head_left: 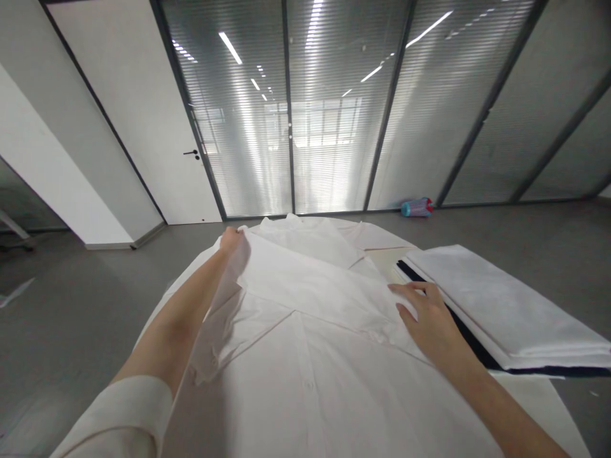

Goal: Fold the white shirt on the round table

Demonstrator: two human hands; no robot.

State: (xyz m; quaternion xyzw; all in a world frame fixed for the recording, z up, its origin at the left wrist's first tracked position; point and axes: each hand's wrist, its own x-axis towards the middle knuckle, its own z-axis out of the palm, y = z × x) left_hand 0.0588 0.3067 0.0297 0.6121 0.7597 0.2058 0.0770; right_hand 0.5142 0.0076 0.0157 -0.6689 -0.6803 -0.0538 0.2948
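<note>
A white button-up shirt [281, 375] lies spread in front of me, its button placket running down the middle. At its far left, my left hand [231, 238] is closed on the shirt's edge, and fabric hangs in folds beneath that forearm. A white sleeve-like layer stretches across the shirt from this hand toward the right. On the right side, my right hand [422, 312] rests with fingertips on the cloth, thumb and fingers apart. The collar area at the far end is partly covered by folds.
Folded white garments [506, 299] with a dark layer are stacked at the right, on a pale tabletop [539, 407]. Beyond lies a grey floor [90, 337], with a blue and red patterned object [417, 207] by the glass partition [329, 140]. A white door [143, 108] stands left.
</note>
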